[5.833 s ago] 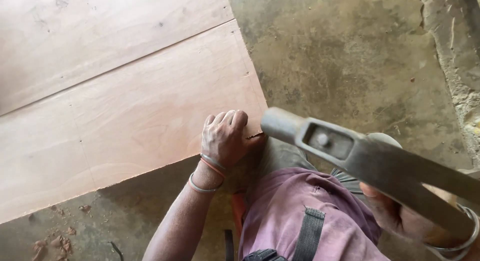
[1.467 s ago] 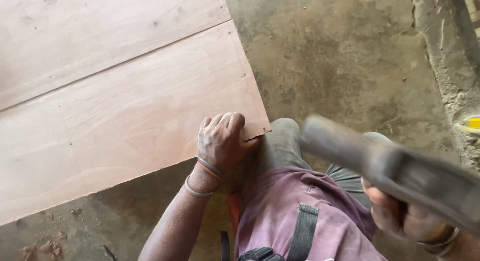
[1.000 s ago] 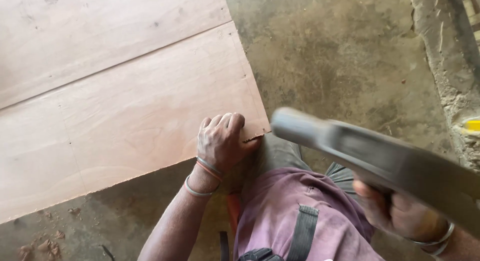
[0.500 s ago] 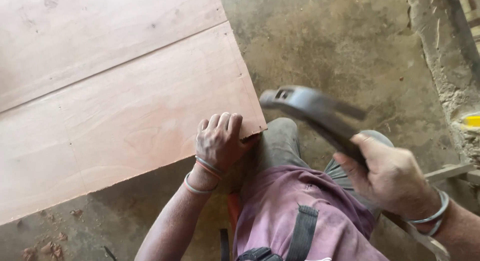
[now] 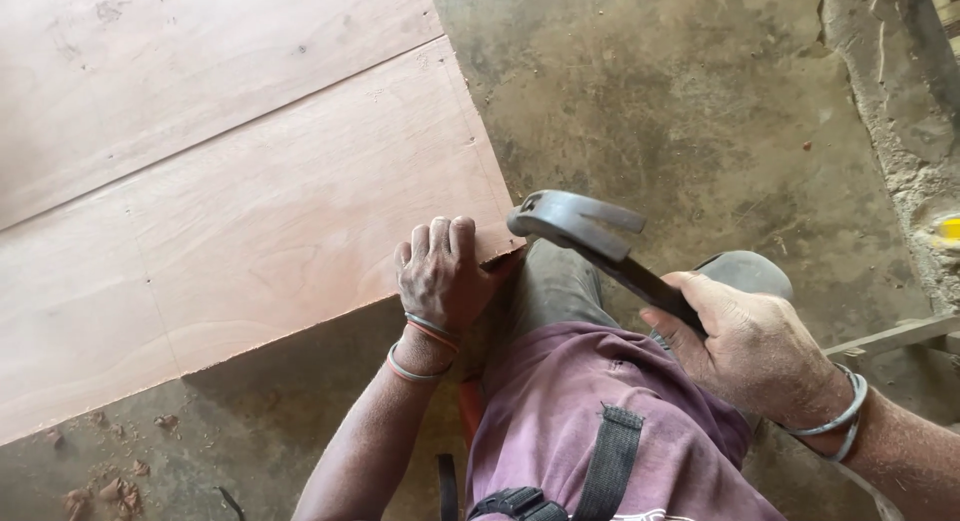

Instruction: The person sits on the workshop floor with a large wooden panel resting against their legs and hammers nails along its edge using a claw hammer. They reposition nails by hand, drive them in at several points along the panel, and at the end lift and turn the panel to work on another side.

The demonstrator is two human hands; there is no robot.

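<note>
- The right hand [image 5: 752, 346], at the lower right of the frame, is clenched around the dark handle of a claw hammer [image 5: 590, 236], gripping it low on the shaft.
- The hammer's grey metal head sits just right of centre, its striking face pointing left toward the board corner and its claw pointing right; the head is just beside the corner, and whether it touches cannot be told.
- The left hand [image 5: 441, 276], in the centre of the frame, lies knuckles-up on the near right corner of the plywood sheet [image 5: 260, 231], fingers curled over the wood; whether it pinches anything beneath the fingertips is hidden.
- Thin bangles [image 5: 425, 333] ring the left wrist, and a metal bangle [image 5: 845, 416] rings the right wrist.
- The plywood sheet, pale reddish brown, fills the left half of the frame and runs off the left edge; a second sheet [image 5: 200, 61] lies edge to edge with it across the upper left.
- Below the hands, at the bottom centre, is the person's lap in purple shorts [image 5: 600, 431] with a black strap [image 5: 610, 461] across them; one knee rises just behind the hammer head.
- The concrete floor [image 5: 700, 101] is grey and stained, covering the upper right.
- Wood chips [image 5: 100, 481] are scattered on the floor at the lower left, near the sheet's front edge.
</note>
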